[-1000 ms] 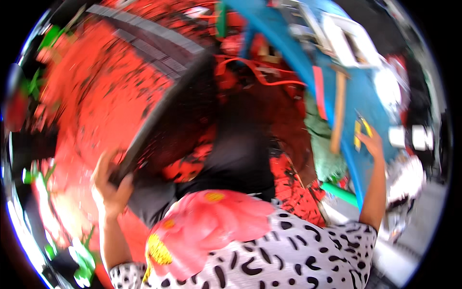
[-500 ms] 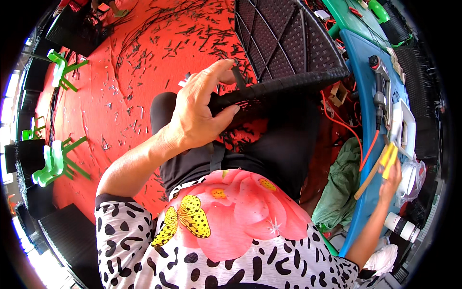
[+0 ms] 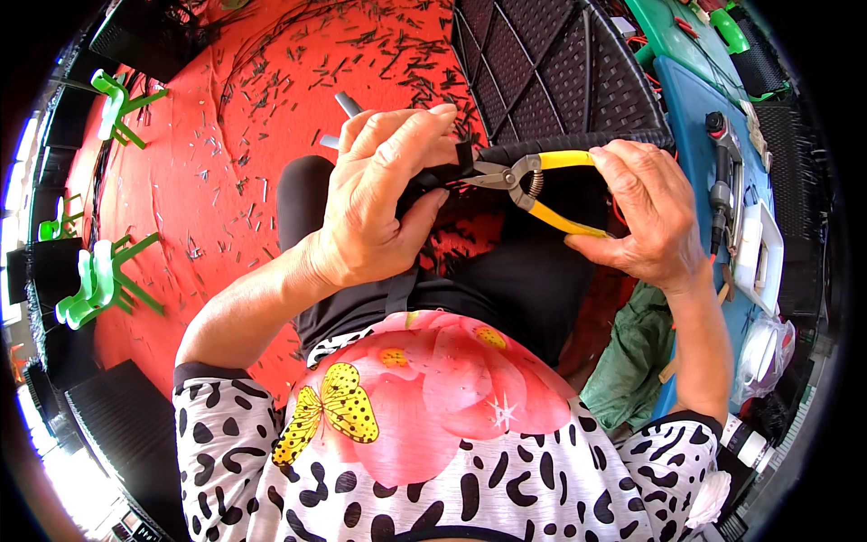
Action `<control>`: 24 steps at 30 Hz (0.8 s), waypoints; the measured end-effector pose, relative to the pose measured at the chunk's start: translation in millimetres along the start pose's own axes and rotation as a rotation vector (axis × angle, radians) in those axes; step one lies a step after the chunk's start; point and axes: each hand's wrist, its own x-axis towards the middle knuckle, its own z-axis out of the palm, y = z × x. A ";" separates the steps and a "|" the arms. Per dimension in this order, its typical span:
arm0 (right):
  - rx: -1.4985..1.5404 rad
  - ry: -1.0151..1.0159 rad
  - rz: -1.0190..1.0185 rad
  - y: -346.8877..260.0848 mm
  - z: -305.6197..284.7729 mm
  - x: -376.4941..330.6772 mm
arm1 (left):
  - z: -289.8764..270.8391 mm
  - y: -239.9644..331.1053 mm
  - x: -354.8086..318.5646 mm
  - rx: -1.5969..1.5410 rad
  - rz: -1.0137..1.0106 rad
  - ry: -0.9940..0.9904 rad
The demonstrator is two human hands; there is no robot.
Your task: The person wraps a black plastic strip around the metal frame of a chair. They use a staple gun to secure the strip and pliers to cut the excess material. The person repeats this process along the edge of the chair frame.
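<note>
My left hand grips the near rim of a black woven wicker panel that leans across my lap. A loose black strip end sticks up beside my fingertips. My right hand holds yellow-handled cutting pliers. Their metal jaws point left and meet the strip right at my left fingertips on the rim.
A red mat strewn with several short black strip offcuts covers the floor. Green plastic stools stand at the left. A blue table at the right carries a tool and white containers. A green cloth lies by my right knee.
My right hand has come in from the blue table with the yellow pliers to the panel rim. My left hand has kept its grip on the rim.
</note>
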 end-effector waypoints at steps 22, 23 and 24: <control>0.023 -0.018 0.342 30.3 -23.6 -73.3 | -2.4 7.7 -7.8 -0.030 -0.065 0.111; -0.034 -0.011 0.491 32.0 -30.1 -109.9 | -4.6 8.1 -8.5 -0.015 -0.046 0.128; -0.088 0.003 0.637 33.8 -36.1 -149.9 | -9.9 12.4 -8.7 0.030 -0.017 0.095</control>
